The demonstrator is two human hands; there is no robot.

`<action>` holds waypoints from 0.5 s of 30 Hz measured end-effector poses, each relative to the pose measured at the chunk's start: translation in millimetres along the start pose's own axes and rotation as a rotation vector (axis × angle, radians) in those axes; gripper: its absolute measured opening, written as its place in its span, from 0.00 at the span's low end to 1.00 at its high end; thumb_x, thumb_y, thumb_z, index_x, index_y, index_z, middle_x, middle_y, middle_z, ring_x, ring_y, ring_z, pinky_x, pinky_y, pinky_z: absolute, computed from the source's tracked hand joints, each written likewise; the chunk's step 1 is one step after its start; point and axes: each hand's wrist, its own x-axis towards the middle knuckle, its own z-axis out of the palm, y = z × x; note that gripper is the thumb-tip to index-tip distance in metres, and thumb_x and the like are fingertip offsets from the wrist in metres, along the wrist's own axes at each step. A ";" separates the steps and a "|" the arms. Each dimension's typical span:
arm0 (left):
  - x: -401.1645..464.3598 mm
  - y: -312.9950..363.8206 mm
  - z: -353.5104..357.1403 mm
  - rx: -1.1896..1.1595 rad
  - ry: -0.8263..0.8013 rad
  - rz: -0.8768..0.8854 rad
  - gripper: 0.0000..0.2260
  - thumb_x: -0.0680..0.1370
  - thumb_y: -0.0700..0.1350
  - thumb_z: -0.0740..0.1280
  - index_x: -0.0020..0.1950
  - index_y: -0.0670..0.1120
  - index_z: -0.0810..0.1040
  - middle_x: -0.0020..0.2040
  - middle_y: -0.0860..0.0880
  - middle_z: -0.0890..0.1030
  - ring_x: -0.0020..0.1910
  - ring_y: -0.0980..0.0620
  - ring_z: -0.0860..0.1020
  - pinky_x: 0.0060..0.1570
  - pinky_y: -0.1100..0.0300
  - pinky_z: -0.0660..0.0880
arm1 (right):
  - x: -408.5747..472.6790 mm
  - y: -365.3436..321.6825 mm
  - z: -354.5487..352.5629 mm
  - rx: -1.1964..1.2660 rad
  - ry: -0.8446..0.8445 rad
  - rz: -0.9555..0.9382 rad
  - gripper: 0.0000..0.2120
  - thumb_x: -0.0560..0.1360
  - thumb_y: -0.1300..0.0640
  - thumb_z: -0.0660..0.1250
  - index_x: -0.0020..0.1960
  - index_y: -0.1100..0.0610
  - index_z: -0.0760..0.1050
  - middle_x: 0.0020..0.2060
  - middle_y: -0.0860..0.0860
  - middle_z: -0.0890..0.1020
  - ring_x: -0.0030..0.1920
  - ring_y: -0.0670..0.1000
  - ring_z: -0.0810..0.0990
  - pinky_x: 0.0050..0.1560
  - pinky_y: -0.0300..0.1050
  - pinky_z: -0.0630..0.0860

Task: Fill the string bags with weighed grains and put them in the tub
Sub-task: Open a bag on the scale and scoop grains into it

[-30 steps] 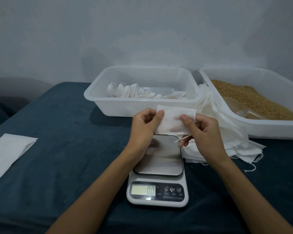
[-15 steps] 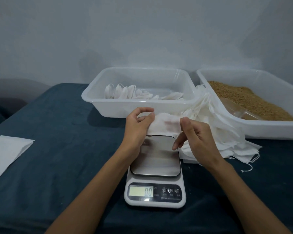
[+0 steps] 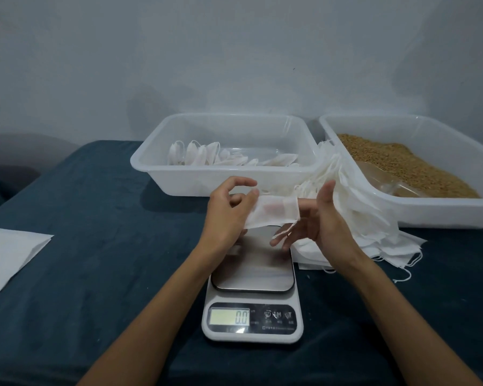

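I hold an empty white string bag (image 3: 273,211) over the steel plate of the kitchen scale (image 3: 253,321), which reads 0.0. My left hand (image 3: 226,215) pinches the bag's left end. My right hand (image 3: 326,218) has its fingers straight, and some of them are pushed into the bag's open right end. The tub (image 3: 179,176) behind holds several filled bags (image 3: 204,157) along its left side. A second tub (image 3: 441,215) at the right holds brown grains (image 3: 396,160) and a clear scoop (image 3: 385,182).
A pile of empty string bags (image 3: 354,207) lies between the scale and the grain tub, with strings trailing onto the dark blue cloth. A white sheet (image 3: 9,252) lies at the left edge. A wall stands close behind the tubs.
The bag was held flat and upright between both hands. It has since come down lengthwise over the scale, and my right hand's fingers have slid into its mouth.
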 end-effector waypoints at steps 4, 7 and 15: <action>1.5 0.0 -1.9 0.032 0.064 -0.003 0.03 0.83 0.43 0.69 0.54 0.50 0.81 0.27 0.49 0.72 0.26 0.52 0.68 0.25 0.59 0.67 | 2.8 -0.9 -2.3 0.035 0.027 -0.002 0.50 0.65 0.17 0.47 0.60 0.54 0.84 0.49 0.61 0.86 0.50 0.63 0.86 0.48 0.48 0.83; 1.1 1.0 -4.1 0.046 0.128 -0.025 0.03 0.83 0.43 0.68 0.53 0.49 0.81 0.29 0.44 0.73 0.29 0.49 0.68 0.28 0.57 0.67 | 2.6 -0.8 -3.9 -0.012 0.092 -0.004 0.51 0.64 0.16 0.48 0.62 0.54 0.83 0.51 0.60 0.87 0.54 0.60 0.86 0.55 0.51 0.82; -16.5 20.1 1.7 0.398 -0.181 0.391 0.26 0.74 0.45 0.80 0.71 0.46 0.77 0.67 0.50 0.78 0.68 0.53 0.75 0.69 0.60 0.69 | 4.7 -19.5 -10.6 -0.060 0.102 0.103 0.54 0.63 0.16 0.48 0.60 0.58 0.83 0.44 0.72 0.83 0.46 0.66 0.86 0.47 0.54 0.84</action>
